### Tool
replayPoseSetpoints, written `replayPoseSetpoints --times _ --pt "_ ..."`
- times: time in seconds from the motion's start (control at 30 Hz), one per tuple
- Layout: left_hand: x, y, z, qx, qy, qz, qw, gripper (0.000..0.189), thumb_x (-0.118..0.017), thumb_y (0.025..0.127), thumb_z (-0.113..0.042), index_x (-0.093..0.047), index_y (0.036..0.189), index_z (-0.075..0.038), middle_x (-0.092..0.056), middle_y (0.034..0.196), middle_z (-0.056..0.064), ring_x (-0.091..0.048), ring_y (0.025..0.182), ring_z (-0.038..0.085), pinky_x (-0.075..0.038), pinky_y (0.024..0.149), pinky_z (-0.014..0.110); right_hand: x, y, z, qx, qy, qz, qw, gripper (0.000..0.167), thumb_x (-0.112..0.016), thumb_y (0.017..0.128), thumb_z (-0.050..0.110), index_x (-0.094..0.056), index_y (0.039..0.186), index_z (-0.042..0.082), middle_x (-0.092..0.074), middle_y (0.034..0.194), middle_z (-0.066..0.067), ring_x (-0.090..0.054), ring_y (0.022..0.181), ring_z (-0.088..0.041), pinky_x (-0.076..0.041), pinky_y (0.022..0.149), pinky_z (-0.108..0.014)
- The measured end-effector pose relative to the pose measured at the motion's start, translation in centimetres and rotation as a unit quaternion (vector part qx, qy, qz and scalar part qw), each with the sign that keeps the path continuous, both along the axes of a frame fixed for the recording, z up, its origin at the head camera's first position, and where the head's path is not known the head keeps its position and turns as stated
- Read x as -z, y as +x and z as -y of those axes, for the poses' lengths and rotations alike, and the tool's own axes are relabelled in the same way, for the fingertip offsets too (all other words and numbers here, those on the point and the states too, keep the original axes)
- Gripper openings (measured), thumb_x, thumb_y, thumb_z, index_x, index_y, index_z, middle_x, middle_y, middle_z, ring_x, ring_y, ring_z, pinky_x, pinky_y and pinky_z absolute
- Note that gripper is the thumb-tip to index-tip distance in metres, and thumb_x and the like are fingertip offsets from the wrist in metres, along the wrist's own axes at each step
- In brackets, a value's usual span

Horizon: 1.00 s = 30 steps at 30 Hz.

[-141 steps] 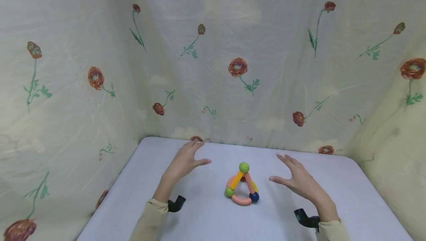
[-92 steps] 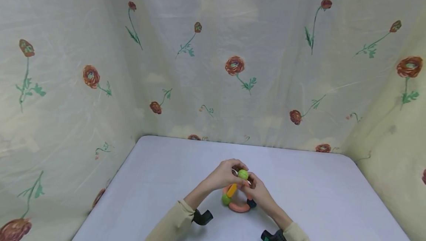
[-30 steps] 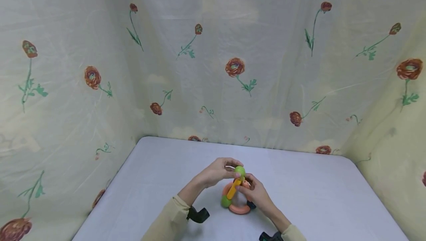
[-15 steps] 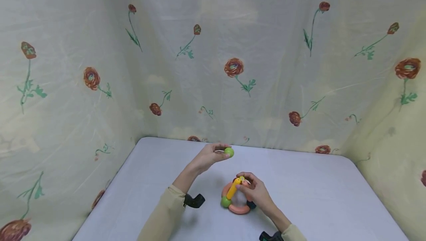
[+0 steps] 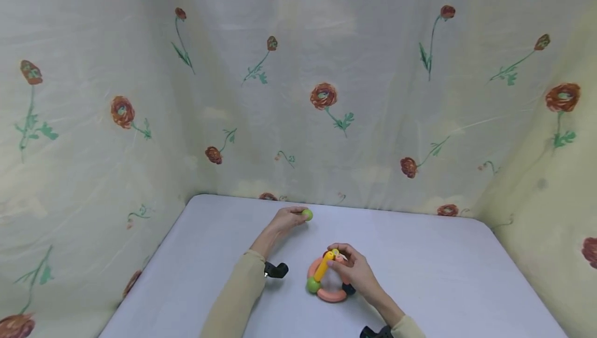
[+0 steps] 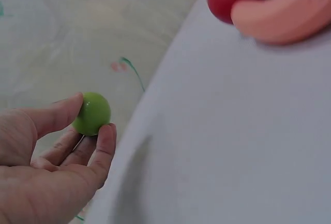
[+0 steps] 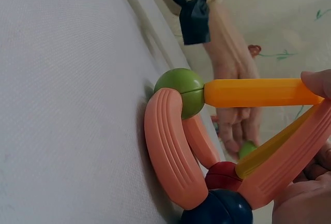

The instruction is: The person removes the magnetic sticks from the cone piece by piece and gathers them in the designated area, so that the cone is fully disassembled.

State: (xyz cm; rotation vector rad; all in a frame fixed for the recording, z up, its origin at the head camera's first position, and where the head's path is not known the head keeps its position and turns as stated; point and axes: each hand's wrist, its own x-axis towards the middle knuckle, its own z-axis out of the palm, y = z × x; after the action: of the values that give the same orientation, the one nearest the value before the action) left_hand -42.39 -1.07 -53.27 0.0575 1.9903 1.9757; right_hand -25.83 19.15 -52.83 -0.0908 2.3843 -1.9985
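My left hand (image 5: pixel 285 220) pinches a small green ball (image 6: pixel 94 114) between thumb and fingertips, near the table's back edge. My right hand (image 5: pixel 358 270) holds together the upper ends of the upright sticks of a magnetic building toy. One stick is orange (image 7: pixel 258 92), one pink (image 7: pixel 289 154) and one yellow (image 7: pixel 271 144). They lean inward from a ring of curved pink pieces (image 5: pixel 331 296) joined by balls: another green ball (image 5: pixel 313 285), a navy ball (image 7: pixel 220 208) and a red ball (image 7: pixel 224 176). No ball sits on top; fingers partly cover the sticks' tips.
The toy stands on a white table (image 5: pixel 420 270) with rounded back corners. Flower-printed curtains (image 5: pixel 368 84) hang close behind it and along both sides. A black wrist camera (image 5: pixel 276 270) sits on the left wrist, another black camera (image 5: pixel 375 332) on the right.
Both hands came to the toy's top. The left hand pulled the top green ball off and carried it back and left, now lower over the table. The right hand stayed gripping the stick ends.
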Motion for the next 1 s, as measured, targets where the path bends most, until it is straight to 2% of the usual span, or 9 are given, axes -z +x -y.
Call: replayPoseSetpoints --times 0.17,0.27,0.4,0.47,0.63,0.83,1.0 --pt "2.1 -0.8 0.1 -0.038 -0.028 -0.001 0.9989 0.040 -0.069 0.087 -0.007 -0.062 0.127 -0.005 -0.059 0.131 0.014 -0.058 0.110 0.020 -0.050 0.095 0.034 0.1 0.0 0.2 -0.007 0.001 -0.003 1.0000 0.039 -0.077 0.083 0.023 -0.062 0.117 0.012 -0.062 0.121 -0.003 -0.055 0.115 -0.016 -0.047 0.097 -0.026" --pt "2.6 -0.5 0.1 -0.041 -0.074 -0.052 0.9950 0.038 -0.072 0.086 -0.009 -0.065 0.123 -0.008 -0.063 0.125 0.012 -0.059 0.112 0.022 -0.049 0.097 0.038 0.2 0.0 0.2 -0.009 -0.005 -0.004 0.9999 0.039 -0.076 0.083 0.022 -0.062 0.118 0.011 -0.061 0.122 -0.004 -0.056 0.113 -0.016 -0.048 0.093 -0.024" --pt "2.8 -0.1 -0.1 -0.035 -0.141 -0.139 0.9795 0.034 -0.075 0.084 -0.011 -0.070 0.117 -0.009 -0.069 0.115 0.009 -0.062 0.107 0.021 -0.050 0.095 0.038 0.1 0.1 0.2 -0.006 -0.008 -0.005 0.9999 0.039 -0.076 0.083 0.020 -0.062 0.118 0.011 -0.061 0.122 -0.004 -0.055 0.114 -0.016 -0.048 0.093 -0.022" --pt "3.0 0.1 -0.2 -0.032 -0.154 -0.161 0.9743 0.033 -0.076 0.083 -0.011 -0.070 0.116 -0.008 -0.070 0.113 0.009 -0.063 0.104 0.020 -0.051 0.093 0.037 0.0 0.1 0.1 -0.006 -0.006 -0.005 1.0000 0.040 -0.077 0.082 0.021 -0.062 0.118 0.011 -0.061 0.122 -0.004 -0.054 0.116 -0.016 -0.047 0.094 -0.021" --pt "3.0 0.3 -0.2 -0.034 -0.159 -0.163 0.9732 0.033 -0.076 0.083 -0.012 -0.071 0.115 -0.010 -0.070 0.114 0.007 -0.062 0.106 0.019 -0.050 0.094 0.038 -0.1 0.2 0.1 -0.008 -0.009 0.001 0.9999 0.040 -0.077 0.082 0.021 -0.062 0.118 0.011 -0.062 0.122 -0.004 -0.054 0.116 -0.017 -0.047 0.095 -0.022" --pt "3.2 0.3 0.2 -0.028 -0.139 -0.151 0.9783 0.041 -0.078 0.081 -0.015 -0.068 0.120 -0.010 -0.068 0.120 0.008 -0.061 0.113 0.023 -0.048 0.099 0.040 0.0 0.0 -0.1 -0.013 -0.005 -0.002 0.9999 0.040 -0.076 0.083 0.022 -0.062 0.119 0.011 -0.061 0.123 -0.004 -0.053 0.118 -0.017 -0.047 0.097 -0.024" --pt "3.0 0.8 0.9 -0.044 -0.114 -0.140 0.9826 0.048 -0.079 0.080 -0.018 -0.064 0.125 -0.007 -0.066 0.125 0.011 -0.060 0.117 0.026 -0.048 0.099 0.039 0.0 0.0 -0.5 -0.021 0.004 -0.009 0.9997 0.041 -0.076 0.083 0.023 -0.061 0.120 0.011 -0.060 0.126 -0.006 -0.054 0.120 -0.019 -0.047 0.097 -0.023"
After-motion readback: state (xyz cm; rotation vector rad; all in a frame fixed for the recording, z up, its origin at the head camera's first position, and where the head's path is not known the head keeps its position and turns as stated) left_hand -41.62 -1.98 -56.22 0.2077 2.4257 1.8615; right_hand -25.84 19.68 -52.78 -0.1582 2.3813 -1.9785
